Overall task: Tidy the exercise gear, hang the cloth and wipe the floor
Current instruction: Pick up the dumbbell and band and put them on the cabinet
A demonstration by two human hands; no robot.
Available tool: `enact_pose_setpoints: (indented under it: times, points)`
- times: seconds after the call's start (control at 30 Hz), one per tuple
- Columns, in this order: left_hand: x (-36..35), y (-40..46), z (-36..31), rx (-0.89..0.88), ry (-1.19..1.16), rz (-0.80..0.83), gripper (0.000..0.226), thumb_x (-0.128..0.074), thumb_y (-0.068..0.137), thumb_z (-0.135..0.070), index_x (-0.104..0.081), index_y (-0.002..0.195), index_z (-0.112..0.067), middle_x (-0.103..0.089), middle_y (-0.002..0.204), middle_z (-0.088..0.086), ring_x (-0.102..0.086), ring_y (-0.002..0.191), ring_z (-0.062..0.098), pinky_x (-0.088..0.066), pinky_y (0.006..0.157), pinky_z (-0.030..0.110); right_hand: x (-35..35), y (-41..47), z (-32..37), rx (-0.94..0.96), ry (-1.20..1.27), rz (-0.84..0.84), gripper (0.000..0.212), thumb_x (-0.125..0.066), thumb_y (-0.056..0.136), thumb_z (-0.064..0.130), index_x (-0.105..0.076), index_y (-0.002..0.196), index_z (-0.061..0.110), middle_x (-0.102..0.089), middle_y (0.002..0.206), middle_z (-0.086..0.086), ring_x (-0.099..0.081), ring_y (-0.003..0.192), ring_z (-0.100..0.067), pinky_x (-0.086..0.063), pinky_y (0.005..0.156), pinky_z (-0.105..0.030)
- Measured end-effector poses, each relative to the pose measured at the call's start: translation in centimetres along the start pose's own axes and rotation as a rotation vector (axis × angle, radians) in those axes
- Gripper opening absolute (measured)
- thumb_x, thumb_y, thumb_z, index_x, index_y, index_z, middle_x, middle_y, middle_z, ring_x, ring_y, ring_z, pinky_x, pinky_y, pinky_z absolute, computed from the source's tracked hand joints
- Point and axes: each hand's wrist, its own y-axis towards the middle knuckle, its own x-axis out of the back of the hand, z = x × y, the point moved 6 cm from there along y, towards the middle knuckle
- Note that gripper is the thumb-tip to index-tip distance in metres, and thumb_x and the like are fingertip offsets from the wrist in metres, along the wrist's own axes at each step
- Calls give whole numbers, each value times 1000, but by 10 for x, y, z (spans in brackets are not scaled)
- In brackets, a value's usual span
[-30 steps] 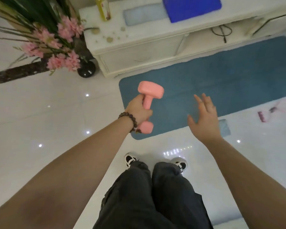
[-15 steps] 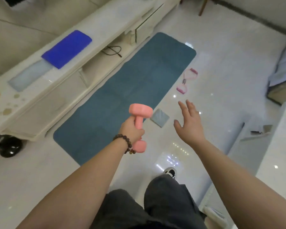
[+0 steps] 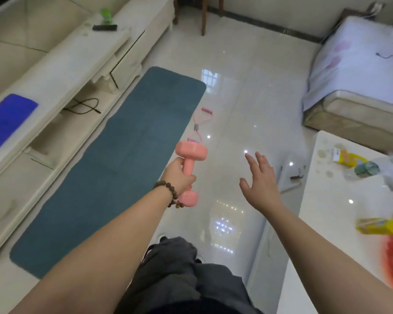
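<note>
The left hand [image 3: 179, 175] is clenched in a firm grip round the handle of a pink rubber-coated dumbbell [image 3: 189, 169], which stands nearly upright in the air above the glossy white tiled floor [image 3: 241, 105], its upper head tilted toward one o'clock and its lower head showing below the fist. A brown wooden bead bracelet [image 3: 168, 191] circles that wrist. The right hand [image 3: 260, 184] hangs released at three o'clock from the dumbbell, well apart from it, fingers straight and spread, holding nothing.

A long teal exercise mat [image 3: 114, 168] lies flat on the floor at nine o'clock from the dumbbell, running from seven o'clock up toward twelve. Just beside the mat's far right edge, at twelve o'clock from the dumbbell, a pink figure-eight resistance band [image 3: 199, 123] lies on the tiles.

A cream low cabinet [image 3: 61, 71] runs along the mat's left side; on its top at nine o'clock lies a bright blue folded cloth [image 3: 7, 121], and a black cable [image 3: 84, 106] sits in an open shelf. At three o'clock a white counter [image 3: 327, 211] carries yellow packets [image 3: 378, 226]. A bed with a pale lilac sheet [image 3: 354, 62] stands at two o'clock.
</note>
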Motion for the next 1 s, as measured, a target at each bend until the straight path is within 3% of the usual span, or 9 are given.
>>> enact_pose_setpoints:
  times: [0.3,0.53,0.8,1.0]
  points:
    - [-23,112,-58,59,-38,-66,23,-60,81,-3,-49,98,-14,-59,90,10,-66,59,24,-48,48,26,22,121,-35,4,18,-8,67,-52,91,24,-21,150,24,-11,159,-5,-4,147,-22,-5,120,-40]
    - [-26,242,-126,110,-115,-120,25,-60,82,-3,-49,85,-25,-58,82,-4,-67,63,26,-53,56,30,46,295,-49,66,-33,72,66,-53,90,22,-24,150,20,-13,159,-8,-7,146,-24,-7,119,-40]
    - [8,347,-197,201,-106,-229,21,-59,72,-11,-47,81,-26,-60,78,-1,-68,75,28,-56,74,42,80,462,-23,164,-42,155,65,-50,92,23,-20,150,24,-11,159,-5,-4,146,-21,-9,119,-42]
    - [26,401,-214,298,-160,-371,27,-61,74,-12,-49,93,-26,-60,81,-1,-63,78,25,-46,68,32,63,567,2,287,-64,270,66,-52,91,24,-21,150,24,-11,159,-5,-5,146,-23,-12,118,-43]
